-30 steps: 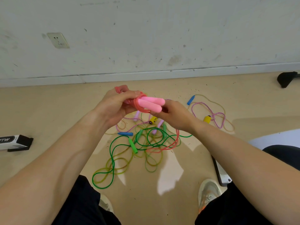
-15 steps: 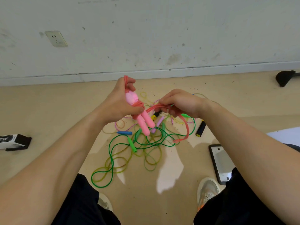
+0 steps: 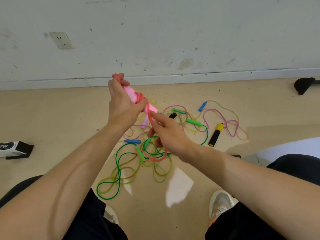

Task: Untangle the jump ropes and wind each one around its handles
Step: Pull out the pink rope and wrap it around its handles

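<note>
My left hand (image 3: pixel 122 104) grips a pair of pink handles (image 3: pixel 131 93) held upright, with coils of red rope (image 3: pixel 141 97) wound round them. The red rope runs down from the coils to my right hand (image 3: pixel 167 132), which pinches it, index finger pointing up at the handles. A loose red loop (image 3: pixel 152 159) hangs below that hand. On the floor beneath lies a tangle of ropes: a green rope (image 3: pixel 118 172), a yellow-green rope (image 3: pixel 161 177) and a purple braided rope (image 3: pixel 230 125), with green handles (image 3: pixel 194 122), blue handles (image 3: pixel 202 106) and a yellow-and-black handle (image 3: pixel 215 135).
A black-and-white box (image 3: pixel 14 149) lies on the floor at the left. A wall with a socket (image 3: pixel 61 40) stands behind the pile. A dark object (image 3: pixel 303 84) sits at the far right by the baseboard. My shoes (image 3: pixel 220 205) and dark trouser legs are at the bottom.
My left hand raised the pink handles higher and more upright. My right hand dropped lower and slid down the red rope, uncovering the yellow-and-black handle and purple rope on the right.
</note>
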Available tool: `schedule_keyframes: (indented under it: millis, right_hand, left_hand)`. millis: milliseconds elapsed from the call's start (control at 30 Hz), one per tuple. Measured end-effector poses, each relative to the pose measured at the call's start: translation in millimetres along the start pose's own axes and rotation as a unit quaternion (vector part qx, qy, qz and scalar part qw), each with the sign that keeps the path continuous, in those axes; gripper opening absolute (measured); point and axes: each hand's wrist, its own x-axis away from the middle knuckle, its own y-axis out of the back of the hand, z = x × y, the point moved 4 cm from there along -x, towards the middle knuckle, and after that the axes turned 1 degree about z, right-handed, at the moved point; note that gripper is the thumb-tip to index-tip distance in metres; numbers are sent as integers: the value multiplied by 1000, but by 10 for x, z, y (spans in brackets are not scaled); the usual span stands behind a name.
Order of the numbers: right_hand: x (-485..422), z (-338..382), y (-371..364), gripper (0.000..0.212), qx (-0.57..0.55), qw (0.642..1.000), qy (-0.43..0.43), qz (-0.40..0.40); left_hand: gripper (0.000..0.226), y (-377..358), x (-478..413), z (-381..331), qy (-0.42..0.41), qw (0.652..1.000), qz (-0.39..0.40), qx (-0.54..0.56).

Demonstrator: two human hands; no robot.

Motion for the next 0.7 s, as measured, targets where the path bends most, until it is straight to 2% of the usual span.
schedule_keyframes:
  millis: [133,233,533,633,700]
  right_hand:
    - [-6,-39,6,48,127,988,74,-44]
    - [14,52,-2,56,214,966,135,-53]
    - [-17,79,-55,57,350,918,174,-69]
    - [-12,69,-60,52,314,929,181,-82]
    - [-22,45,-33,44,180,969,146,-80]
  left_hand:
    - [87,-32,-55,122,81,990,-27,112]
    - [85,-72,-23,124,177,956,-26,231]
    - [89,-120,34,229,259,930,-42,258]
    - [94,-101,5,291,314,901,-52,294]
    - [94,-86,-15,310,342,885,-47,313]
